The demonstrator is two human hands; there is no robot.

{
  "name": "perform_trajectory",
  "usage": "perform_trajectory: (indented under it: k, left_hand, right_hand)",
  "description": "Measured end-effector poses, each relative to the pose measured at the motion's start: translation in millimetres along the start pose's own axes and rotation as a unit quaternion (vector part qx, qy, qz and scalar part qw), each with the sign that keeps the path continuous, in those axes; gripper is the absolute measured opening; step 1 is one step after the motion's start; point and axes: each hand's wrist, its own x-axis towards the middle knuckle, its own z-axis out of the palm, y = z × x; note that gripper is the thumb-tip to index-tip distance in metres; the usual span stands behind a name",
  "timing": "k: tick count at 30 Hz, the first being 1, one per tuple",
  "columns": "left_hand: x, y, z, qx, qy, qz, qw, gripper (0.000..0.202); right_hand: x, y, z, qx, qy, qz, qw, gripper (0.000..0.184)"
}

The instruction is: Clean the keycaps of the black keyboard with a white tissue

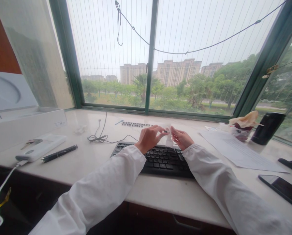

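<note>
A black keyboard (pixel 169 160) lies on the white counter, and both hands hover over its back edge. Between thumb and fingers, my left hand (pixel 149 137) pinches a small black keycap (pixel 166 131). Close beside it, my right hand (pixel 181 137) grips a thin white wipe (pixel 169 141) that hangs down toward the keys. Behind the hands, several loose keycaps (pixel 136 124) stand in rows. A thin blue stick (pixel 119 122) lies at the left end of those rows.
A coiled cable (pixel 98 138) lies left of the keyboard. Further left are a black pen (pixel 59 153), a white power bank (pixel 42 147) and a white box (pixel 26 125). To the right lie paper sheets (pixel 241 151), a phone (pixel 283 189) and a standing black bottle (pixel 268 128).
</note>
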Motion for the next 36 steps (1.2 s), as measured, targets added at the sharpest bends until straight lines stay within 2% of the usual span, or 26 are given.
perform_trajectory:
  k: [3, 9, 15, 19, 26, 36]
  left_hand:
    - [0.4, -1.2, 0.1, 0.013, 0.002, -0.007, 1.0, 0.026]
    - [0.2, -3.9, -1.1, 0.01, -0.005, 0.014, 1.0, 0.032]
    - [-0.8, -2.4, -1.2, -0.023, -0.001, 0.019, 1.0, 0.03]
    - [0.2, -2.1, 0.5, -0.044, 0.0, 0.02, 0.999, 0.027]
    - [0.1, -3.1, 3.0, -0.039, -0.013, 0.033, 0.999, 0.021]
    - [-1.3, -4.5, 5.2, -0.017, -0.028, 0.03, 0.999, 0.024]
  right_hand:
    - [-2.6, -3.5, 1.3, 0.013, -0.023, 0.018, 0.999, 0.052]
    - [-3.5, 3.4, -0.2, -0.032, -0.073, 0.042, 0.996, 0.052]
    - [-1.8, 5.1, -0.7, -0.053, -0.081, 0.08, 0.992, 0.056]
    - [-2.3, 4.5, 1.5, -0.054, -0.076, 0.071, 0.993, 0.059]
    - [4.2, 10.8, -3.5, -0.044, -0.031, 0.059, 0.997, 0.061]
    - [1.3, 4.7, -4.1, -0.16, -0.029, 0.0, 0.987, 0.058]
